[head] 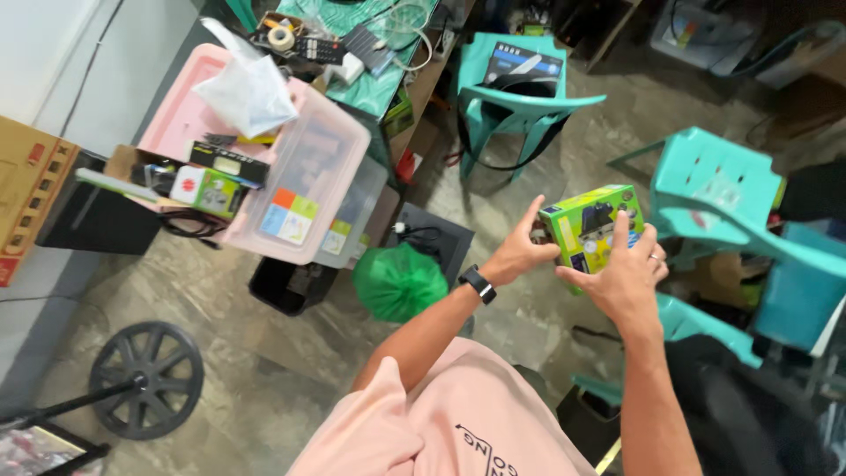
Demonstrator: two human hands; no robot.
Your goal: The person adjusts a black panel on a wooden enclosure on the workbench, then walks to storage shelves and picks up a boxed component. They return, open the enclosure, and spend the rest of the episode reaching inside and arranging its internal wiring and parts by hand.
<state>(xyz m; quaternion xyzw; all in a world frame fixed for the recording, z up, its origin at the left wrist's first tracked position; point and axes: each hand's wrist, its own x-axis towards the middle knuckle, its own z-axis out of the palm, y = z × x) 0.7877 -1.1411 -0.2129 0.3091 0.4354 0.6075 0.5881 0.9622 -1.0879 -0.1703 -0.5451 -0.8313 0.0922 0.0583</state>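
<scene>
**Green box held in both hands, above floor**

Largest items first. A teal plastic chair [740, 220] is seen at right, w/ a second teal chair [520, 97] further back, a dark flat box resting on its seat. At left, a pink-lidded clear storage bin [300, 176] is noted, w/ a crumpled plastic bag [247, 92] and small boxed goods on and beside it. A black wheel-shaped base [145, 379] lies on the floor, lower left. A green bag [401, 282] sits near centre, just beside a black bin.

Task item: a small green printed box [592, 227] is held up in the air, between the two chairs, approx. chest height. The left hand [522, 251] is clamped on the box's left end, forefinger raised; a black wrist band is worn. The right hand [626, 278] is closed over the box's near side, fingers spread across its face, a ring visible.
</scene>
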